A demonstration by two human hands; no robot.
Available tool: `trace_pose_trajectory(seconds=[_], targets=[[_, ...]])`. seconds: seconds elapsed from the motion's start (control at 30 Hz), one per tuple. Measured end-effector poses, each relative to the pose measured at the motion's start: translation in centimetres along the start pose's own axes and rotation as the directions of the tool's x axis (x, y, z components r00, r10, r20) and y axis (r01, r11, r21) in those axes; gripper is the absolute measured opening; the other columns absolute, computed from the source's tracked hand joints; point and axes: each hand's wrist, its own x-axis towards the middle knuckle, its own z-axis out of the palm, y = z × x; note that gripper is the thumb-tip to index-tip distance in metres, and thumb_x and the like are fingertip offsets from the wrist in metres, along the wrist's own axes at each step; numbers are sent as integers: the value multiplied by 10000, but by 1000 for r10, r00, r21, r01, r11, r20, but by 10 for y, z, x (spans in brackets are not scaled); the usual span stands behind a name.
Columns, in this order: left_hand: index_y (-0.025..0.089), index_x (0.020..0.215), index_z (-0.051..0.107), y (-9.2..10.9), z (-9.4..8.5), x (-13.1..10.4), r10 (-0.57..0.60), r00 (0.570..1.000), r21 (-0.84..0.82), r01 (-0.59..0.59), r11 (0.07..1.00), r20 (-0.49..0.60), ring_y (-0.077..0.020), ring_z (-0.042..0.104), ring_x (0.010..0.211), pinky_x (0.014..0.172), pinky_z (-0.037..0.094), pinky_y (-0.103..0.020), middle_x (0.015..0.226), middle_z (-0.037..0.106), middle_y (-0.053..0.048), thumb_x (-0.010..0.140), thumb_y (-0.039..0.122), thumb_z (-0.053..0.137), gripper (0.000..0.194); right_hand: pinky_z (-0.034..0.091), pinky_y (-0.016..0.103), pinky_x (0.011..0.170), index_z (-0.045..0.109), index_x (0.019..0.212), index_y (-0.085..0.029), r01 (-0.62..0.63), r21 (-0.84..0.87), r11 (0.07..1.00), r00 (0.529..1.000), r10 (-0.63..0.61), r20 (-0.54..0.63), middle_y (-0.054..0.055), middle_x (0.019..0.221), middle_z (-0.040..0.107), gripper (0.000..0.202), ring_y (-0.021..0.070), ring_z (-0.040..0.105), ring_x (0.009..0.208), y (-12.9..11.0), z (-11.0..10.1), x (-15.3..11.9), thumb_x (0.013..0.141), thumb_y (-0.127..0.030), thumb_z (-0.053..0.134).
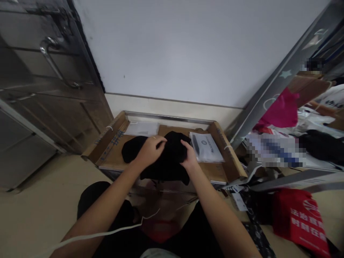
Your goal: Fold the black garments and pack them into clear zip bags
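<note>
A black cloth item (166,170), soft and folded, lies over the front of a cardboard-lined tray (107,157). My left hand (152,148) is closed on its upper left part, the fingers curled in a pinch. At its right edge my right hand (189,156) grips the same cloth, thumb on top and fingers hidden beneath. Black fabric (131,148) also spreads to the left of my left hand; whether it is the same piece I cannot tell. A printed plastic bag (206,147) lies just right of my right hand.
A white packet (142,128) lies at the tray's back left. A metal door with a handle (57,68) stands left. At right are a grey post (274,79), a cluttered shelf and a red bag (301,218). A white cord (107,233) crosses below my arms.
</note>
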Motion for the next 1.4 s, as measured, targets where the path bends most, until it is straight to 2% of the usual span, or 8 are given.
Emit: trace_pose_trajectory(seconds=[0.23,0.4,0.6,0.73,0.9,1.03,1.23,1.4], targets=[[168,1168,675,-113,-48,38,-164,982,568,84,819,91,-350,533,1239,1055,389,-473,1229,660,-181,887,197,517,323,629,433,833,721,896,-200,-58,71,996,998,60,-33,64,793,775,161,294,749,921,13,-14,0,747,-258,701],[157,1148,670,-145,-44,38,-218,956,690,24,723,195,-374,564,1189,1003,398,-474,1171,669,-207,872,228,522,322,633,415,796,722,871,-195,-102,45,994,994,103,-19,63,758,766,138,285,751,878,15,-15,-2,740,-234,703],[160,1156,646,-150,-32,39,-135,956,693,-88,715,261,-357,579,1170,968,430,-450,1158,665,-201,872,220,506,322,631,419,793,716,856,-196,-104,23,994,992,105,-63,64,745,759,150,284,748,850,14,-16,-4,719,-249,687],[148,1125,647,-152,-33,45,-166,957,693,-49,719,239,-340,601,1129,891,476,-411,1153,656,-205,921,231,432,307,628,428,803,705,828,-206,-103,28,994,994,104,-38,59,704,742,148,294,745,868,16,-18,-3,691,-250,671],[182,1041,679,-151,-36,54,-217,909,610,-50,791,356,-269,624,1082,905,474,-346,1120,681,-148,948,237,399,300,624,423,808,698,800,-206,-109,27,994,994,110,-26,60,689,733,128,291,742,864,17,-20,-1,687,-254,664],[157,1087,658,-145,-33,54,-232,925,665,-29,746,301,-285,642,1064,880,477,-349,1147,668,-183,935,186,397,303,627,414,786,692,807,-205,-112,15,994,993,113,-44,62,709,743,121,286,742,849,16,-18,-3,695,-236,658],[113,1211,587,-122,-35,59,-161,956,674,-50,737,247,-329,652,1048,890,483,-413,1147,644,-223,971,202,374,333,632,390,741,697,818,-197,-130,0,991,987,130,-91,63,741,761,118,269,740,792,15,-13,-7,711,-221,653],[126,1273,541,-85,-43,66,-74,972,682,-100,725,222,-331,653,1047,877,490,-426,1137,639,-206,991,184,338,353,629,386,764,702,841,-190,-121,36,992,984,125,-129,60,776,772,167,260,740,774,16,-12,-8,678,-184,665]])
